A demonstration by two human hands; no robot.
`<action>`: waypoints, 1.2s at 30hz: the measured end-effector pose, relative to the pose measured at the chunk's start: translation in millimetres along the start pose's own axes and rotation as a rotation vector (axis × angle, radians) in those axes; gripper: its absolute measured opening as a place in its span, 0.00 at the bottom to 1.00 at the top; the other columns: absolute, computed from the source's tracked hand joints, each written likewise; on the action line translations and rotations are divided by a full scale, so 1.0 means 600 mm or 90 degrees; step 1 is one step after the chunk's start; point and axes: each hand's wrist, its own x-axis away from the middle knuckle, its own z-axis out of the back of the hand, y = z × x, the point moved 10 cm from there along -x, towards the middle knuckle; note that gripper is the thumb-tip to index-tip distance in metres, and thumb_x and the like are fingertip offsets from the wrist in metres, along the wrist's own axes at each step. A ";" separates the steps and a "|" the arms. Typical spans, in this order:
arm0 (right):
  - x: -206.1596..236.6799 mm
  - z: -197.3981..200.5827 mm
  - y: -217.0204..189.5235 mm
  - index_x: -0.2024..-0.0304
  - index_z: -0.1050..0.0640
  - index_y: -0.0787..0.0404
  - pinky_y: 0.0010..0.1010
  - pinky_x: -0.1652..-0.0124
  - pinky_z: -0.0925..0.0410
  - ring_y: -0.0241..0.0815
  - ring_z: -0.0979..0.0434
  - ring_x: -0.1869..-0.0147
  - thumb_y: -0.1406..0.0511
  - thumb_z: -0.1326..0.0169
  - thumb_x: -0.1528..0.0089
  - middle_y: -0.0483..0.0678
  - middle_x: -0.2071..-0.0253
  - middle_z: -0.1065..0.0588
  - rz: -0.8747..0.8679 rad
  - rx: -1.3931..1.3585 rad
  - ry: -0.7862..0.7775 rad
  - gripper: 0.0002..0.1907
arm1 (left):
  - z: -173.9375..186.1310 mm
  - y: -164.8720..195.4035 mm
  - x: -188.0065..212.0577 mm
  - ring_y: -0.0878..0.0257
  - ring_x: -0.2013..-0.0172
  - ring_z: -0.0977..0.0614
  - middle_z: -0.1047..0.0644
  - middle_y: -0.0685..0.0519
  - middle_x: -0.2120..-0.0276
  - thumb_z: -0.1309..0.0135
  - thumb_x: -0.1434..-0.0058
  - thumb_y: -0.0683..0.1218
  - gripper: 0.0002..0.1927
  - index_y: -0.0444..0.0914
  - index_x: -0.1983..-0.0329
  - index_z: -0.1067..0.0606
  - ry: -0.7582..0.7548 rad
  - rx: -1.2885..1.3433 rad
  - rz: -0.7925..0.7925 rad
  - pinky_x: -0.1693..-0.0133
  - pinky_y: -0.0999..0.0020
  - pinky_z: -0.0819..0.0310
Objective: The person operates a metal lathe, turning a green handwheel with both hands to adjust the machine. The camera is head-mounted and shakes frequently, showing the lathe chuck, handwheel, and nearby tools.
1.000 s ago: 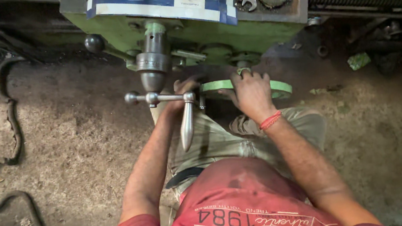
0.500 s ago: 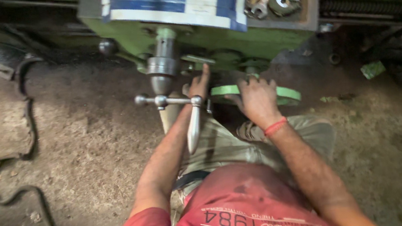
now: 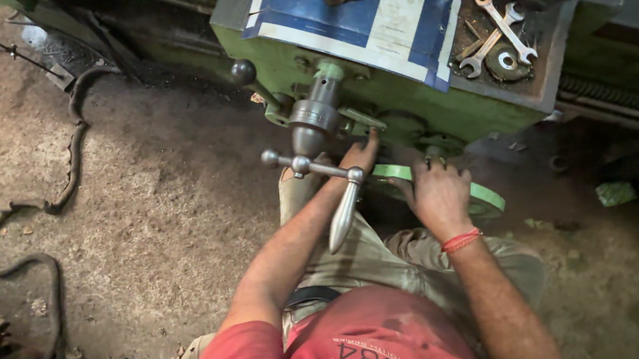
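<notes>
While both hands (image 3: 438, 195) on green handwheel (image 3: 488, 200), spanners (image 3: 500, 30) (three) in machine's tray (image 3: 552, 60).

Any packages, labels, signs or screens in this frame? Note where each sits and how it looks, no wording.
Printed sheet: lies flat on top of the green machine, rectangular, blue with white panels, partly under a dark rag.
Green scrap: on the dirt floor at right, small and crumpled; possibly a wrapper, too unclear to tell.
No screens or signs show.

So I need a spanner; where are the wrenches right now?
In the head view the open-ended wrenches lie upper right, in the machine's tray, beside the blue-and-white sheet.
</notes>
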 end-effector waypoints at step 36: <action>-0.011 -0.004 -0.013 0.58 0.19 0.54 0.51 0.58 0.33 0.52 0.20 0.59 0.40 0.50 0.40 0.50 0.62 0.22 -0.012 0.011 -0.021 0.28 | 0.008 0.097 0.170 0.34 0.52 0.24 0.25 0.34 0.55 0.40 0.51 0.43 0.26 0.32 0.48 0.29 0.066 -0.047 -0.458 0.52 0.48 0.28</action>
